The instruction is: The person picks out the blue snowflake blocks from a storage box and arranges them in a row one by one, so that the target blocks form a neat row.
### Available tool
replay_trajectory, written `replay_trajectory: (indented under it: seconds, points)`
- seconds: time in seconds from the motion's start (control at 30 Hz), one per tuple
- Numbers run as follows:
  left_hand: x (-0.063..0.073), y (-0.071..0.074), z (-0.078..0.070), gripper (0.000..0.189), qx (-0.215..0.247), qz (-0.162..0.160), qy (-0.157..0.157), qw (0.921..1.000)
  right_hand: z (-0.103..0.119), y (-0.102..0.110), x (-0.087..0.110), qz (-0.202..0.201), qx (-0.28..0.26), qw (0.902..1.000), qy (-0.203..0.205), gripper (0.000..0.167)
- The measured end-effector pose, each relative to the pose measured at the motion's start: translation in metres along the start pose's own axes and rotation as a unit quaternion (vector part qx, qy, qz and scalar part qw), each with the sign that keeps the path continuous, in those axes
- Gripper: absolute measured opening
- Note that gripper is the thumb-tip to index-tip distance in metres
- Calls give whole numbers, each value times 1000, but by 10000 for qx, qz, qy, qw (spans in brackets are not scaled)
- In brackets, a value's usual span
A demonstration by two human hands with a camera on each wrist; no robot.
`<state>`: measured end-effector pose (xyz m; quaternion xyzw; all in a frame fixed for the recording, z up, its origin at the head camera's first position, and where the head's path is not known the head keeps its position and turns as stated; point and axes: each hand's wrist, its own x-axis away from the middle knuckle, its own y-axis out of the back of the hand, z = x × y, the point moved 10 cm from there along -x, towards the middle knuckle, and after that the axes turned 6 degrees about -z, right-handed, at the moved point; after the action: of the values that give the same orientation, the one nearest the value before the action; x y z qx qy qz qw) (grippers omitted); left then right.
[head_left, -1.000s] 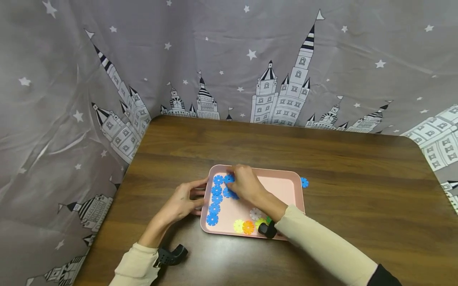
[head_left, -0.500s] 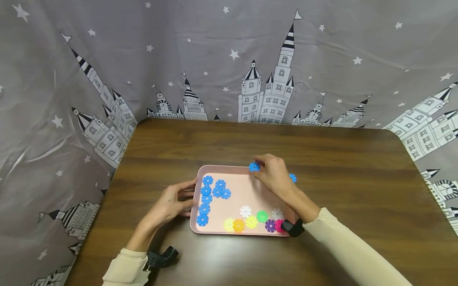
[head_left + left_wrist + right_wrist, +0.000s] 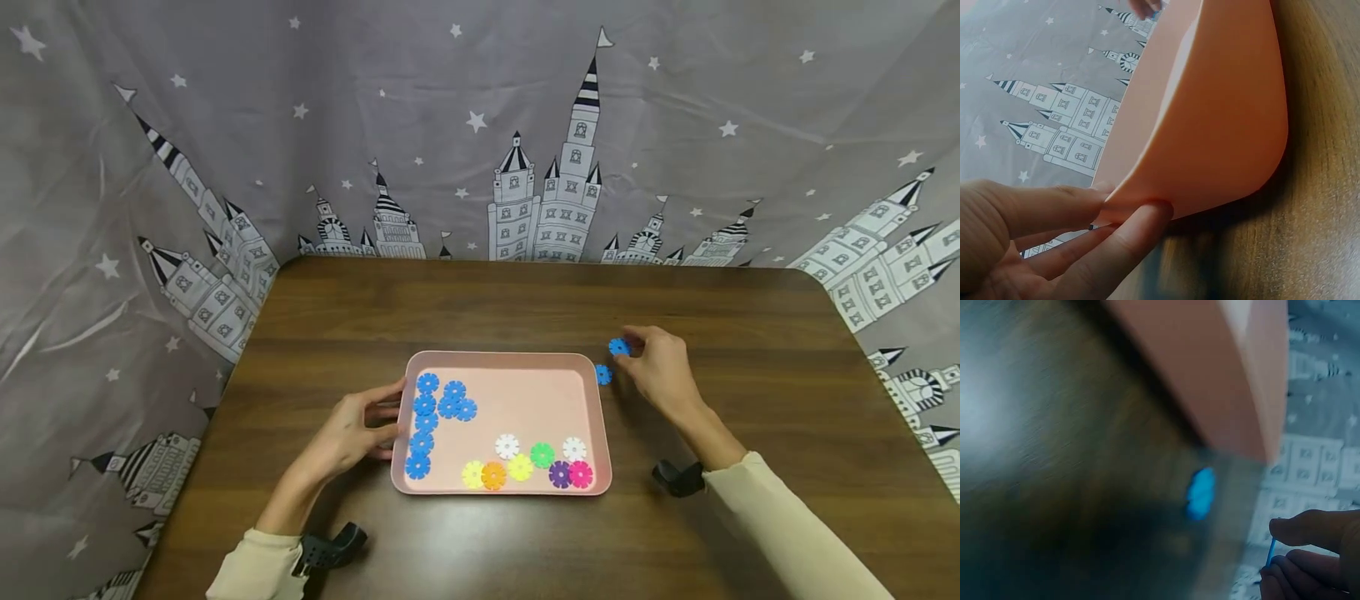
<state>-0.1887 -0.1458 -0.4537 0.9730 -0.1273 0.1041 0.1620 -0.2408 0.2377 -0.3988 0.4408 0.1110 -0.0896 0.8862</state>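
In the head view my right hand [image 3: 663, 371] pinches a blue notched disc [image 3: 618, 347] between thumb and fingers, to the right of the pink tray [image 3: 517, 360]. The right wrist view shows this disc [image 3: 1270, 552] edge-on. A second blue notched disc [image 3: 603, 375] lies by the tray's right side, just below the held one. My left hand [image 3: 352, 429] holds the tray's left side; in the left wrist view the fingers [image 3: 1132, 240] meet its rim and outer wall. Inside the tray, several blue notched discs [image 3: 422, 442] line the left side, and a small cluster [image 3: 448, 408] lies beside them.
Along the tray's near side lie notched discs in white [image 3: 507, 447], yellow [image 3: 520, 467], orange [image 3: 493, 476], green [image 3: 542, 455], purple [image 3: 559, 474] and pink [image 3: 581, 474]. The wooden table [image 3: 450, 308] ends at a grey castle-print curtain [image 3: 420, 100].
My right hand has lifted a blue disc from the tray's upper left and carried it right, past the tray's right edge. The left hand stays at the tray's left side.
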Motion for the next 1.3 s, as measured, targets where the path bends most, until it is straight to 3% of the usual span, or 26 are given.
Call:
replay_trajectory:
  seconds: [0.2, 0.37, 1.3]
  points:
    - [0, 0, 0, 65, -57, -1, 37, 10000, -28, -3, 12, 108, 121, 9997, -197, 38]
    - [0, 0, 0, 65, -109, -25, 44, 9999, -39, -12, 18, 290, 65, 9991, -300, 36]
    - [1, 1, 0, 64, 32, 4, 44, 10000, -35, -18, 25, 403, 404, 9981, -218, 37]
